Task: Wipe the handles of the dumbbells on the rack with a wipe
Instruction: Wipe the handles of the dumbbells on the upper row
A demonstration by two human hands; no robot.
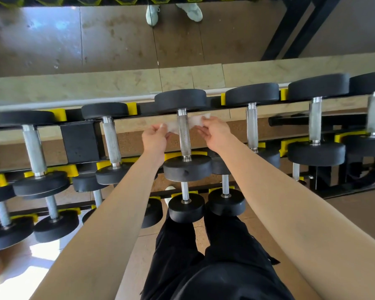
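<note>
Brown gym floor point(130, 146) lies beneath black, yellow-cradled dumbbell rack point(80, 139).

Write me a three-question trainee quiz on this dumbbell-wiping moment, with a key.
1. True or false: the thin white wipe passes behind the knurled silver metal handle of a black round-headed dumbbell.
2. How do the left hand and right hand hold the wipe? A) both at the same end B) one pinching each end, either side of the handle C) neither touches it
3. Fill in: the cradles that seat the dumbbells on the black rack are coloured ____.
Key: 1 true; 2 B; 3 yellow.
</note>
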